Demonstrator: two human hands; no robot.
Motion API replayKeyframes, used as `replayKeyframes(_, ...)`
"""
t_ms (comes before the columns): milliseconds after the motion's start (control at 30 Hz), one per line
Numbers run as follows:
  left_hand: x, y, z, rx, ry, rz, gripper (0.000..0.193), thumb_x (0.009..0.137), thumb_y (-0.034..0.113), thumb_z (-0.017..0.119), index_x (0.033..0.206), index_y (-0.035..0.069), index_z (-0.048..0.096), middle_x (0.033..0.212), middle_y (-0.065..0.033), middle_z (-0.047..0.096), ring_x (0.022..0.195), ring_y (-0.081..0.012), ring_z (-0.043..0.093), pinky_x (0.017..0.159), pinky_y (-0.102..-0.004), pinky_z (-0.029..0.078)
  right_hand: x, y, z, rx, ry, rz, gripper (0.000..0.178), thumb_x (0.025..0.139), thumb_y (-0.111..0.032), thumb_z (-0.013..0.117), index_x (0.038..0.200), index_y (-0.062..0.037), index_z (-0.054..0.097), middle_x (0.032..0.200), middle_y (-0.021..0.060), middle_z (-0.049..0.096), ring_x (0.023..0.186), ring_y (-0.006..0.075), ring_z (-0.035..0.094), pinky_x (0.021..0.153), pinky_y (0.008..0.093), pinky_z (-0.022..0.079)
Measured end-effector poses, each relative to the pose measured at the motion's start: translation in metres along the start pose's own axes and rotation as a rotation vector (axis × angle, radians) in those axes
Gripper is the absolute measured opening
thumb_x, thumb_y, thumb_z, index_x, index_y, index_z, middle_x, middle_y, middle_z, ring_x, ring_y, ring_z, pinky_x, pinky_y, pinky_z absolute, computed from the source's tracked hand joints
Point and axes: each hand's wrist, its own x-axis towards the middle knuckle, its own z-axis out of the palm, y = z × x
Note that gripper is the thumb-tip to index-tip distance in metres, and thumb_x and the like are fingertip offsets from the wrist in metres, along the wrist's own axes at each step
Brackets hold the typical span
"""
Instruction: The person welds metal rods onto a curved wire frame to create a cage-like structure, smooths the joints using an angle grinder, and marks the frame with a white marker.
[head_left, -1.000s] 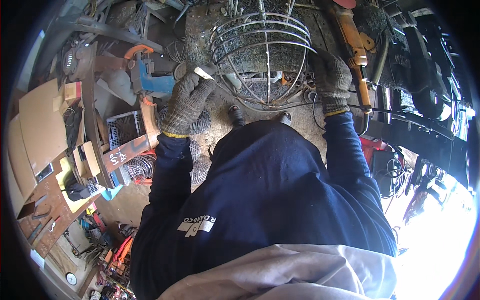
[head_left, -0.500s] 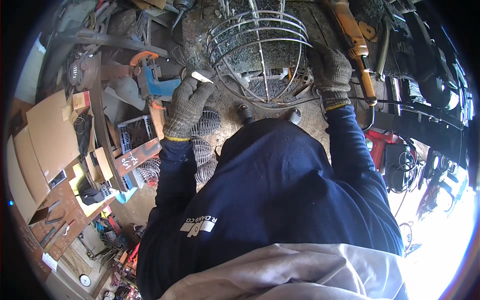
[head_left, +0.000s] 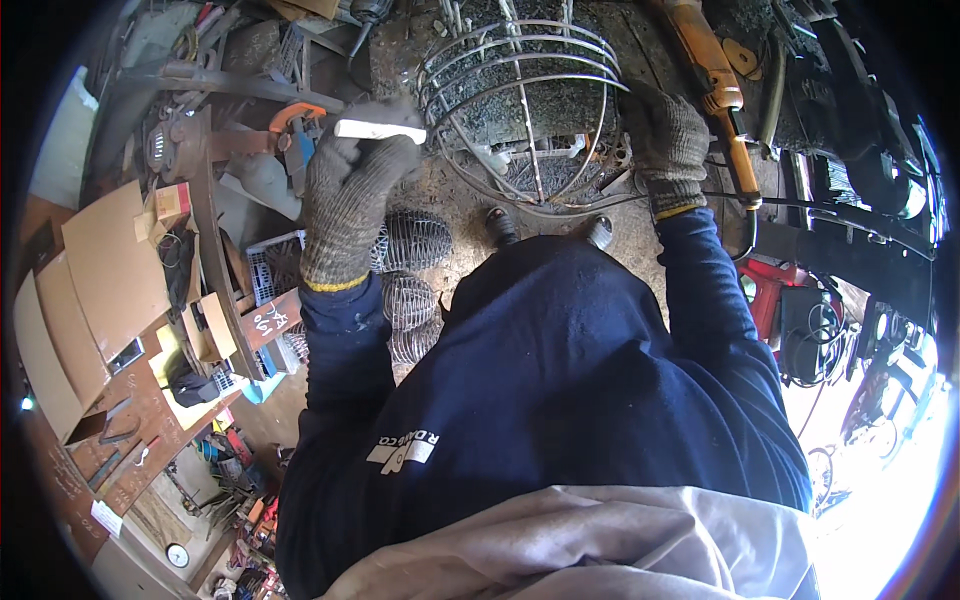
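A dome-shaped cage of bent metal rods (head_left: 519, 84) rests on the dark, grimy workbench in front of me. My right hand (head_left: 670, 145), in a grey knit glove, is closed on the cage's right side where its curved rods end. To the left of the cage and apart from it, my gloved left hand (head_left: 352, 195) is raised with its fingers pinched. A white stick of chalk (head_left: 380, 131) lies crosswise in that grip, its right tip pointing at the cage's rods. Fingertips of both hands are partly hidden.
An orange power tool (head_left: 708, 70) with a cable lies right of the cage. Several wire baskets (head_left: 415, 240) stand on the floor at left. A blue and orange clamp-like tool (head_left: 297, 150) and cardboard (head_left: 115, 265) are further left. A red and black machine (head_left: 800, 325) stands at right.
My left hand has come up and closer to me, still pinching the chalk, which now lies nearly level. My right hand stays on the cage; the view has shifted slightly.
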Motion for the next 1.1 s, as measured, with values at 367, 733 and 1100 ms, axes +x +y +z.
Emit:
replayKeyframes(367, 0.075, 0.018, 0.041, 0.112, -0.273, 0.054, 0.041, 0.087, 0.003, 0.078, 0.126, -0.002, 0.065, 0.099, -0.0095, 0.074, 0.071, -0.0104, 0.066, 0.061, -0.024, 0.054, 0.0, 0.0, 0.001, 0.03, -0.037, 0.041, 0.031, 0.096, -0.039, 0.063, 0.113, -0.0181, 0.077, 0.091, 0.0144, 0.075, 0.087, 0.0374, 0.072, 0.078, 0.0505, 0.055)
replayKeyframes(733, 0.075, 0.027, 0.048, 0.315, -0.267, 0.165, 0.032, 0.093, 0.014, 0.074, 0.122, 0.002, 0.07, 0.099, -0.0089, 0.074, 0.085, -0.013, 0.068, 0.076, -0.0282, 0.056, -0.001, 0.005, 0.003, 0.013, -0.041, 0.029, 0.032, 0.095, -0.039, 0.061, 0.114, -0.0184, 0.077, 0.094, 0.0145, 0.075, 0.09, 0.0378, 0.071, 0.08, 0.0506, 0.055)
replayKeyframes(1100, 0.086, 0.019, 0.047, 0.135, -0.329, 0.044, 0.034, 0.086, 0.008, 0.079, 0.119, 0.0, 0.071, 0.096, -0.0083, 0.076, 0.078, -0.0114, 0.07, 0.069, -0.025, 0.057, -0.001, 0.0, -0.002, 0.058, -0.013, 0.01, 0.03, 0.096, -0.036, 0.065, 0.116, -0.0174, 0.077, 0.09, 0.0142, 0.074, 0.087, 0.0363, 0.071, 0.078, 0.0481, 0.055)
